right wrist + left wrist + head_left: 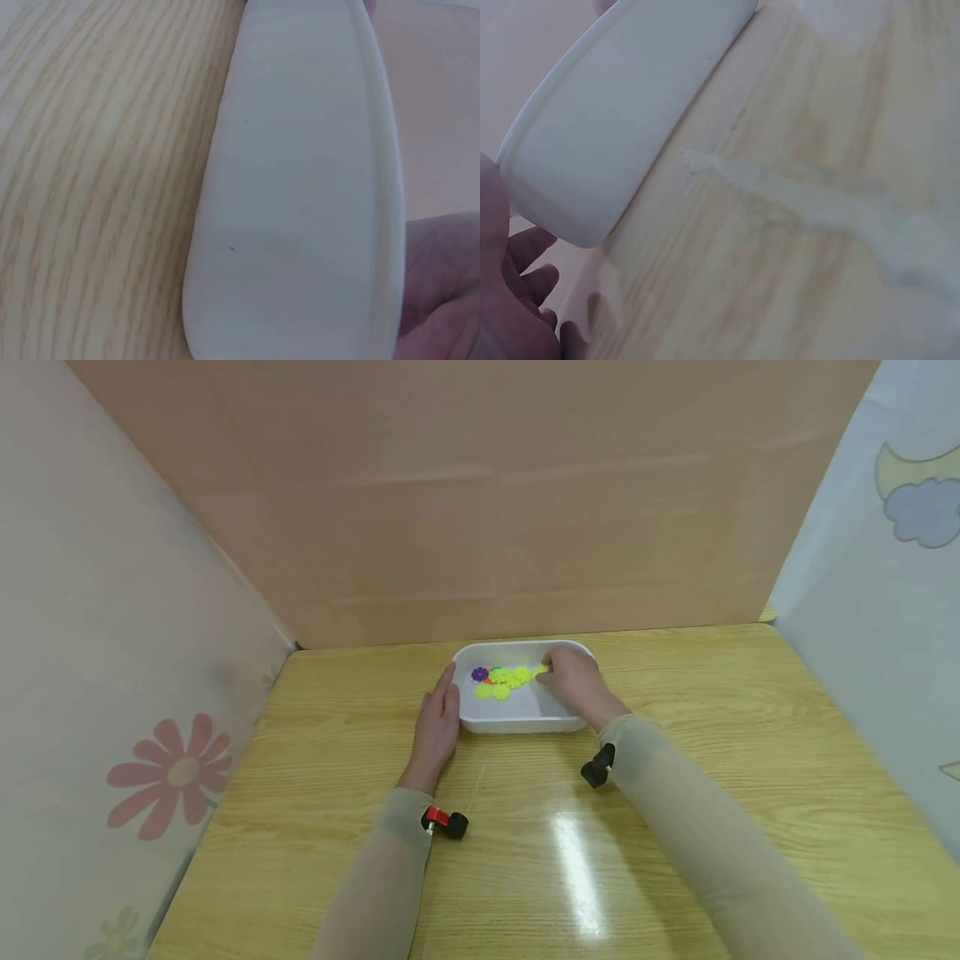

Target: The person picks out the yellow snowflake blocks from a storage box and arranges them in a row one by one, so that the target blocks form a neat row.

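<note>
A white tray (pixel 517 725) stands upright on the counter (pixel 360 718), near the brown board (pixel 480 510) at the back. Inside it lie small flower-shaped pieces, gathered at the left and middle of its floor. Most of them are yellow pieces (pixel 501 692), and some overlap each other. A purple piece (pixel 480 674) lies at the left of this group, and a little orange and green (I cannot tell how many pieces) shows between the yellow ones. The right part of the tray's floor is partly hidden by the right hand (pixel 577 683).

This hand reaches over the right side of the tray, and its fingers are bent and pinch one yellow flower (pixel 541 669), just beside the group. The left hand (pixel 437 727) is at the left end of the tray; its fingers are loosely extended and rest against the outside wall, gripping nothing. In the left wrist view, they show beside the rounded corner of the tray. In the right wrist view, the tray's outer wall covers the middle, and part of the right hand appears beyond the rim.
</note>
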The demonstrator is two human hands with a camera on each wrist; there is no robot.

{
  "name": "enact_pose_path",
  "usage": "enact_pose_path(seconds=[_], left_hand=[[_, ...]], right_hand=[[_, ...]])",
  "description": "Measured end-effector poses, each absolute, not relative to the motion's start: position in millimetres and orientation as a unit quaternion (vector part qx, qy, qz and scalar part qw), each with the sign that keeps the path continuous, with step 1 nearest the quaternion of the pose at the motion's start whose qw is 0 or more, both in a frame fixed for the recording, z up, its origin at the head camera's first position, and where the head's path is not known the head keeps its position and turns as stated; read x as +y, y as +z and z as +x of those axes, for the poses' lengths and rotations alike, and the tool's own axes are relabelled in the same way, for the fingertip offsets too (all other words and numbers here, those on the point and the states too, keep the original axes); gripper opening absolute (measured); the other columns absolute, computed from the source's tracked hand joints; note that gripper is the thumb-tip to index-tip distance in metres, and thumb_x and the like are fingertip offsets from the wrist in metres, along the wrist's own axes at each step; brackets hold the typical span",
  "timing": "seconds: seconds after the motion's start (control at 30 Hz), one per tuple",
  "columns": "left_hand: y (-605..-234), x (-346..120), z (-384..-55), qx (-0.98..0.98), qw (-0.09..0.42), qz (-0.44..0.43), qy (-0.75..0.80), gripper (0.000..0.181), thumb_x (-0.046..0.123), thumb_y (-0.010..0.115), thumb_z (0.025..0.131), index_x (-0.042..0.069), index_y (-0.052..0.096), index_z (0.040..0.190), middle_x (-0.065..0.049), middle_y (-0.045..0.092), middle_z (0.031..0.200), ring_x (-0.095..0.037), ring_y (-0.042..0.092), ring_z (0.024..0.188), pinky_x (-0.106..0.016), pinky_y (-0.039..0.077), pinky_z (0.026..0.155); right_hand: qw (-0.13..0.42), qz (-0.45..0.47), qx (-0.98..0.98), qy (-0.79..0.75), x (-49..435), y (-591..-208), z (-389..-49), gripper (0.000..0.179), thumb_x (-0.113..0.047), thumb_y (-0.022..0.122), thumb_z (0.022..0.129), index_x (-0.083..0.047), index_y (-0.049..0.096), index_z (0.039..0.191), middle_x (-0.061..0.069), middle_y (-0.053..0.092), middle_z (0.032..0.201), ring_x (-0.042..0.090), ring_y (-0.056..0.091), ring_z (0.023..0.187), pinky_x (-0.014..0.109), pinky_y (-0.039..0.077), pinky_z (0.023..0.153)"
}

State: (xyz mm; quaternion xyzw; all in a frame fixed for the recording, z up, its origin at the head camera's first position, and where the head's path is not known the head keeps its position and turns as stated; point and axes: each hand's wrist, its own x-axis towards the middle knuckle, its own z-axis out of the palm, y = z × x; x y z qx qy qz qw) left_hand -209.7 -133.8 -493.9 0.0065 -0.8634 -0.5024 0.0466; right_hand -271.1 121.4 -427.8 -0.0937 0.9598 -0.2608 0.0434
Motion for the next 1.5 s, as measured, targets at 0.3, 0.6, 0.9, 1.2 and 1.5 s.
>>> enact_pose_path(seconds=[0.3, 0.6, 0.9, 1.2, 1.5], left_hand=[[-490.6, -136.9, -205.8, -0.834, 0.019, 0.014, -0.551, 0.055, 0.049, 0.029, 0.12, 0.045, 0.029, 0.174, 0.011, 0.03, 0.179, -0.019, 0.022, 0.167, -0.046, 0.014, 0.137], [-495.7, -137.9, -208.4, -0.834, 0.027, 0.011, -0.551, 0.055, 0.044, 0.032, 0.12, 0.041, 0.029, 0.175, 0.01, 0.032, 0.178, -0.02, 0.026, 0.166, -0.047, 0.02, 0.136], [-494.2, -137.3, -208.4, -0.84, 0.033, 0.012, -0.542, 0.054, 0.047, 0.033, 0.12, 0.044, 0.03, 0.174, 0.008, 0.035, 0.178, -0.021, 0.028, 0.165, -0.047, 0.022, 0.136], [-493.4, -135.1, -209.5, -0.837, 0.038, 0.01, -0.546, 0.055, 0.046, 0.034, 0.121, 0.037, 0.033, 0.175, 0.003, 0.036, 0.177, -0.023, 0.03, 0.165, -0.047, 0.024, 0.135], [-492.8, -135.8, -209.1, -0.84, 0.037, 0.015, -0.541, 0.056, 0.046, 0.036, 0.12, 0.036, 0.034, 0.175, 0.003, 0.038, 0.177, -0.025, 0.033, 0.163, -0.051, 0.028, 0.134]], right_hand=[[0.015, -0.103, 0.951, -0.29, 126.1, -420.2, -257.8, 0.035, -0.017, 0.08, 0.103, 0.006, 0.074, 0.129, 0.018, 0.075, 0.113, 0.033, 0.069, 0.105, 0.051, 0.056, 0.097], [0.016, -0.115, 0.923, -0.368, 127.1, -416.0, -231.3, 0.038, -0.021, 0.082, 0.103, 0.002, 0.075, 0.131, 0.011, 0.075, 0.108, 0.029, 0.069, 0.101, 0.048, 0.057, 0.094], [0.024, -0.142, 0.89, -0.433, 124.5, -408.4, -202.9, 0.037, -0.023, 0.083, 0.102, 0.0, 0.076, 0.129, 0.008, 0.076, 0.105, 0.025, 0.072, 0.097, 0.044, 0.06, 0.089], [0.036, -0.173, 0.867, -0.465, 114.6, -410.1, -175.5, 0.028, -0.022, 0.086, 0.099, -0.008, 0.08, 0.123, 0.0, 0.076, 0.098, 0.018, 0.071, 0.09, 0.036, 0.061, 0.083], [0.064, -0.211, 0.853, -0.473, 100.6, -423.1, -157.6, 0.026, -0.021, 0.087, 0.098, -0.01, 0.082, 0.121, -0.005, 0.075, 0.096, 0.014, 0.069, 0.089, 0.032, 0.062, 0.083]])
